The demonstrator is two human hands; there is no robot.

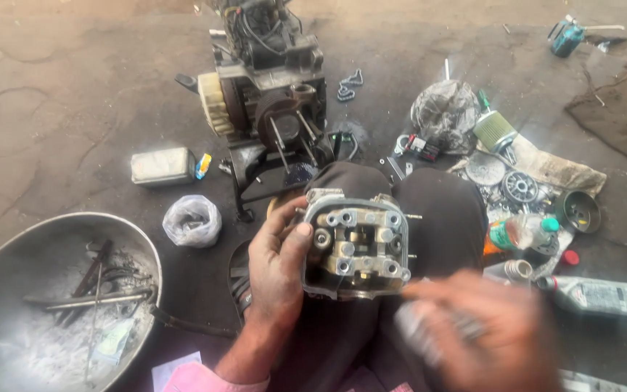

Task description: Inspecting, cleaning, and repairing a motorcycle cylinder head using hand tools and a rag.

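Observation:
My left hand point(276, 263) grips the left side of a grey metal cylinder head point(357, 245), which rests on my knees with its valve gear facing up. My right hand point(495, 327) is blurred at the lower right, just below and right of the head. It seems to hold a small pale object, too smeared to identify. A small engine block point(266, 87) with bare studs stands on the ground right in front of my knees.
A wide metal pan point(9, 268) with rods and tools lies at the lower left. A knotted plastic bag point(192, 220) and a grey box point(162, 166) sit left of the engine. Loose parts, bottles, a filter and rags point(538, 181) spread to the right.

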